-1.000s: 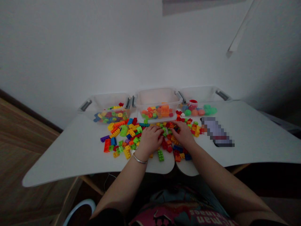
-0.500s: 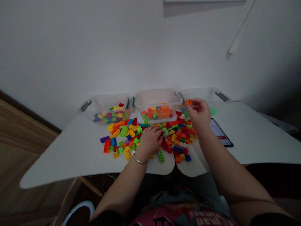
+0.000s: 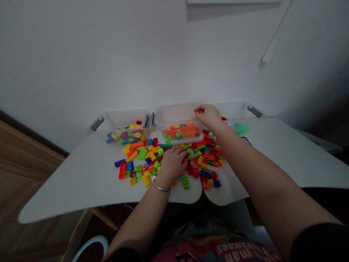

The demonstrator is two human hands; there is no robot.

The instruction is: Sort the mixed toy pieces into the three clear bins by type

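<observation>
My right hand (image 3: 209, 115) hovers over the right rim of the middle clear bin (image 3: 174, 111), its fingers pinched together on a small orange brick that barely shows. My left hand (image 3: 173, 162), with a bracelet on the wrist, rests curled on the loose pile of coloured bricks (image 3: 152, 156) spread over the white table (image 3: 81, 178). What the left fingers hold, if anything, is hidden. The middle bin holds mostly orange and red bricks (image 3: 183, 131).
A left clear bin (image 3: 120, 118) holds mixed coloured pieces. A right clear bin (image 3: 240, 108) stands behind green pieces (image 3: 241, 128). A dark phone (image 3: 245, 139) is mostly hidden by my right forearm. A wall rises just behind the bins. A wooden floor lies at left.
My right hand lifted from the pile with an orange brick, rose to the right, then swung left over the middle bin. My left hand stayed on the pile.
</observation>
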